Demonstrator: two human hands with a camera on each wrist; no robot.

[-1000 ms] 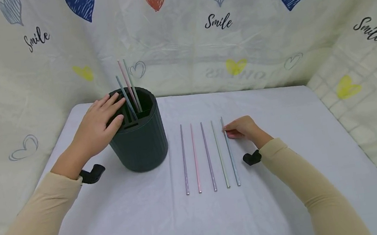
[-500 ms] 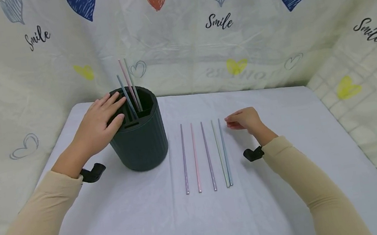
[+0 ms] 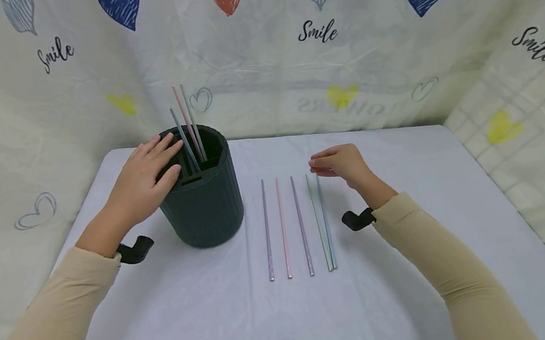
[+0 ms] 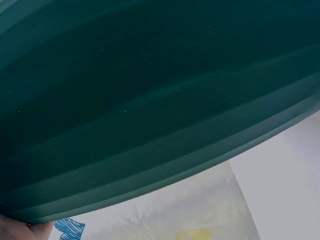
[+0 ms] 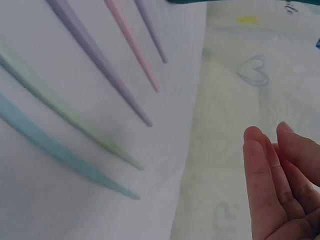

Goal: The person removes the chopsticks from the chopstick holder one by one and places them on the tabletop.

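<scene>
My left hand (image 3: 145, 175) rests on the top rim of a dark green ribbed utensil holder (image 3: 206, 216), fingers spread. In the left wrist view the holder's wall (image 4: 150, 110) fills most of the picture. Several slim pastel chopsticks lie lengthwise in a row on the table: a purple chopstick (image 3: 267, 231), a pink chopstick (image 3: 283, 229), another purple one, then a green chopstick (image 3: 318, 221) close beside a blue chopstick (image 3: 327, 226). My right hand (image 3: 341, 164) hovers by the far ends of the green and blue ones. In the right wrist view its fingers (image 5: 257, 170) are fairly straight, holding nothing.
Standing in the holder are a blue chopstick (image 3: 179, 127), a pink chopstick (image 3: 182, 108) and a green chopstick (image 3: 192, 120). A white cloth (image 3: 194, 324) covers the table. Behind it hangs a curtain (image 3: 269, 67) printed with hearts and "Smile".
The right hand let go of the blue chopstick, which shifted left to lie close beside the green one. That hand then moved farther back and left. The left hand stays on the holder.
</scene>
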